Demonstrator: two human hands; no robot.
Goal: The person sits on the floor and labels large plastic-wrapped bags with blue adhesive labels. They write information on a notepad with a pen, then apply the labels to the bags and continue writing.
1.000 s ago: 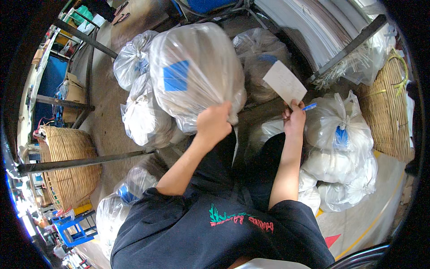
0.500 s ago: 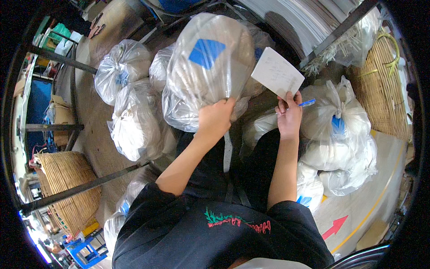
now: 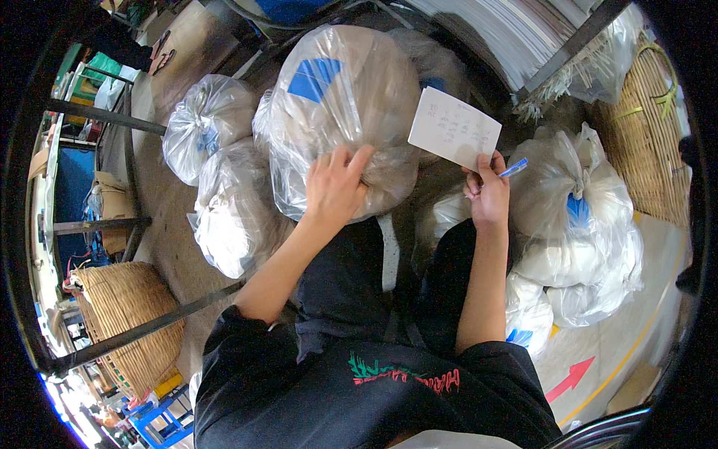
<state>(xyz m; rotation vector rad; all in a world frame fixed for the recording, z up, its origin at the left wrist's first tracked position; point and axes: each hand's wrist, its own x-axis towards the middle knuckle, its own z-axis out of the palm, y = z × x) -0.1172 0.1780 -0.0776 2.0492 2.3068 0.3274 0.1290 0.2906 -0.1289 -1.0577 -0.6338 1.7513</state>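
A large clear plastic bag (image 3: 351,82), stuffed with pale contents and bearing a blue label (image 3: 314,79), stands in front of me. My left hand (image 3: 334,183) is closed on its near side, with fingers bent into the wrinkled plastic; the fingertips are partly hidden. To the right, my right hand (image 3: 490,196) pinches the lower corner of a white sheet or pad (image 3: 452,129) with handwriting on it. That same hand also holds a blue pen (image 3: 514,167), which sticks out beside the fingers. The paper is tilted, close to the big bag's right side.
Filled clear bags (image 3: 206,127) stand on the left, and more bags (image 3: 576,217) are piled at my right. Wicker baskets stand lower left (image 3: 134,322) and far right (image 3: 643,142). A dark metal frame (image 3: 142,329) crosses the left side. Stacked sheets (image 3: 501,37) lie at the back right.
My left hand has shifted left and taken a new hold on the big bag, its fingers now bent over the plastic. The paper has turned and dropped slightly in my right hand.
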